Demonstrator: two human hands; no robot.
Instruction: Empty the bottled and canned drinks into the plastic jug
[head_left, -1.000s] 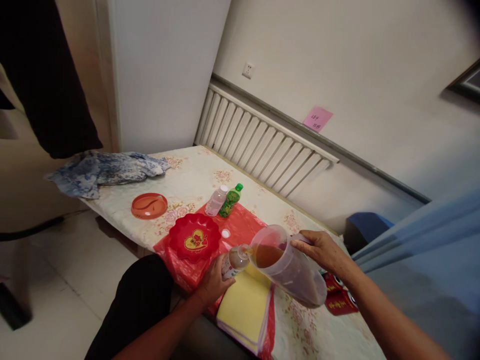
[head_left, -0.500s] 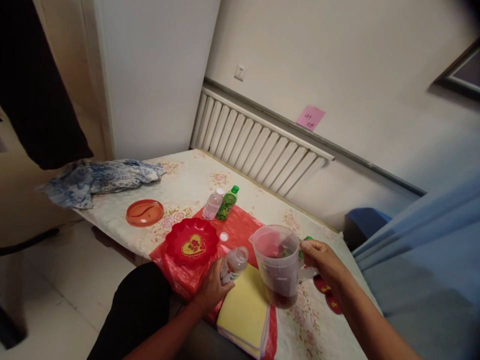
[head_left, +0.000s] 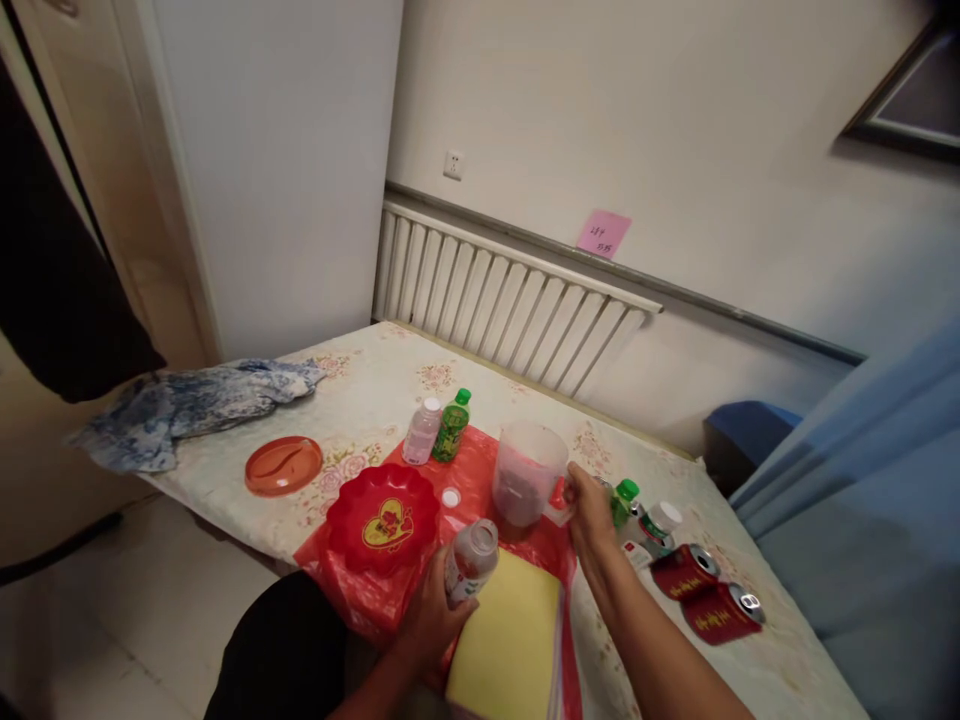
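My left hand [head_left: 435,610] is wrapped round an uncapped clear bottle [head_left: 471,562] with a printed label, above the edge of a yellow pad [head_left: 510,635]. My right hand [head_left: 589,505] grips the handle of a translucent plastic jug [head_left: 529,475], which has some dark liquid low inside and stands nearly upright over the red plastic sheet [head_left: 480,460]. Between the jug and a red scalloped plate [head_left: 384,520] lies a white cap [head_left: 450,497]. A white-capped bottle [head_left: 422,432] and a green bottle [head_left: 452,427] stand behind the plate.
An orange divided dish [head_left: 283,466] and a blue-white cloth [head_left: 202,400] are on the left of the flowered tablecloth [head_left: 375,365]. At right are two red cans [head_left: 720,612], another green-capped bottle [head_left: 622,502] and a white-capped bottle [head_left: 661,525]. A radiator [head_left: 502,290] runs behind.
My right hand has moved the jug away from me and a little left, uncovering the cans and bottles at right. The bottle stays in my left hand. The view has shifted slightly.
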